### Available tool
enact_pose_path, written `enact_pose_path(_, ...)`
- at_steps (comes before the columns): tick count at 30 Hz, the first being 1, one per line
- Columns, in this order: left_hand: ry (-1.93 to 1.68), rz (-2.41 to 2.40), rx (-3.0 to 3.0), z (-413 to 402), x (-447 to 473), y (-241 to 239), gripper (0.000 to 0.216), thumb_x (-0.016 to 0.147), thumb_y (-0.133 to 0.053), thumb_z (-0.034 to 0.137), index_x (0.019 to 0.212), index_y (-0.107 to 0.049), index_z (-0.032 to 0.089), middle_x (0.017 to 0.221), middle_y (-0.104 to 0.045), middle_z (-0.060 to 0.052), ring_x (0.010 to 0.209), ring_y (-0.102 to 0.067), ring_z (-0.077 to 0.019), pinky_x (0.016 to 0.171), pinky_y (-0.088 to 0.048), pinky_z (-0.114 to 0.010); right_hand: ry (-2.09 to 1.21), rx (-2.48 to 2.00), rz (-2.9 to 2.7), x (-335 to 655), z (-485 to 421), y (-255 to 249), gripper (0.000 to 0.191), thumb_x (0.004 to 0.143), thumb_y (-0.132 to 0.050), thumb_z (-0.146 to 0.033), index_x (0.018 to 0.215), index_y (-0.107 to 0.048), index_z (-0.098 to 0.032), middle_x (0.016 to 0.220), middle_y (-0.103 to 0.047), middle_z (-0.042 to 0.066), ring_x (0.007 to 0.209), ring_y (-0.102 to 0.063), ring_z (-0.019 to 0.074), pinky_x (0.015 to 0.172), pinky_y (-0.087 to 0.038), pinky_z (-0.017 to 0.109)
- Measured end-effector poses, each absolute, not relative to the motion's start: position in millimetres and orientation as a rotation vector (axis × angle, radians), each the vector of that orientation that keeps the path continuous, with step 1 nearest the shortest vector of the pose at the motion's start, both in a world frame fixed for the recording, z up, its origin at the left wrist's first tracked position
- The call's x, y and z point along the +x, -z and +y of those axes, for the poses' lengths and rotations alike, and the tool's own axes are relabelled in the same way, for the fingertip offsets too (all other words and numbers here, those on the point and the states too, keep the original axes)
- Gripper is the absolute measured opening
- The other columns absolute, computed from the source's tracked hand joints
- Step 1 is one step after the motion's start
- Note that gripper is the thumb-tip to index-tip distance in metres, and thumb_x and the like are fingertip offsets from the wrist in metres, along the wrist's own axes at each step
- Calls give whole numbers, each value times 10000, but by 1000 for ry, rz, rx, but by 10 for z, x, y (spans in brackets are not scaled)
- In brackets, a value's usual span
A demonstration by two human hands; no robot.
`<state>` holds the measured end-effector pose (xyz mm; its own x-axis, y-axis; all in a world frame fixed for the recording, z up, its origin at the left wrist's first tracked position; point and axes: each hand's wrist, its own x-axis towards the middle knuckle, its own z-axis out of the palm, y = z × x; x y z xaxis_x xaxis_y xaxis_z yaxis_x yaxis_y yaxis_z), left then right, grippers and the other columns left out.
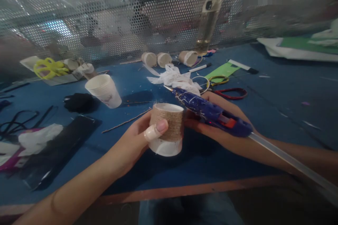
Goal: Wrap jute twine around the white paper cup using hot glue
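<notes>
Turning the glue gun (203, 109) carelessly could burn the left hand (136, 135) with its nozzle (168, 88), or drip glue on the white plastic (174, 77) behind; too hard a squeeze might dent the twine-wrapped cup (174, 123). The head view shows that cup held near the middle of the worktop's front edge (158, 192), the left hand half closed around it, taped thumb across the front. The right hand (216, 134), curled, carries the glue gun; whether its fingertips touch the cup cannot be told.
</notes>
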<state>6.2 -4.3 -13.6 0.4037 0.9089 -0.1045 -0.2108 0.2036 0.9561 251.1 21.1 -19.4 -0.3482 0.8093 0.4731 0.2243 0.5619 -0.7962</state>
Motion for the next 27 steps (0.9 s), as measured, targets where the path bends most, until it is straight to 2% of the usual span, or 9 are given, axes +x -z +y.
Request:
enact_pose_path(4, -1018, 825, 972, -21, 59, 117, 498, 875, -827, 547, 1249, -796, 218, 1206, -822, -114, 1168, -758, -367, 994, -603, -474, -769, -881, -1821, 2510, 186, 181, 164, 940, -812, -269, 949, -651, -242, 869, -678, -46, 768, -650, 125, 672, -535, 260)
enact_pose_path(11, -1171, 813, 852, 45, 93, 65, 356, 984, -725, 498, 1200, -814, 229, 1133, -838, -62, 1129, -774, -288, 1027, -603, -421, -733, -884, -1830, 2488, 144, 132, 170, 913, -851, -239, 914, -681, -250, 892, -703, -50, 733, -647, 97, 627, -530, 240)
enact_pose_path(15, -1121, 811, 850, 32, 87, 57, 373, 931, -786, 501, 1180, -822, 226, 1031, -846, -59, 1022, -795, -279, 957, -622, -405, -740, -823, -1826, 2490, 142, 159, 207, 903, -860, -210, 959, -669, -268, 907, -716, -72, 740, -646, 86, 656, -535, 242)
enact_pose_path(22, -1065, 865, 939, 22, 56, 77, 445, 857, -860, 506, 1200, -819, 226, 1137, -845, -74, 1032, -793, -278, 964, -607, -374, -733, -817, -1803, 2472, 77, 143, 216, 904, -854, -207, 956, -657, -278, 899, -739, -88, 721, -662, 93, 672, -543, 269)
enact_pose_path(27, -1149, 872, 1001, 34, 25, 74, 382, 862, -861, 478, 1163, -823, 246, 1097, -830, -55, 989, -779, -247, 922, -609, -361, -606, -903, -1878, 2520, 59, 130, 173, 921, -836, -283, 945, -665, -275, 872, -748, -58, 743, -685, 136, 661, -544, 289)
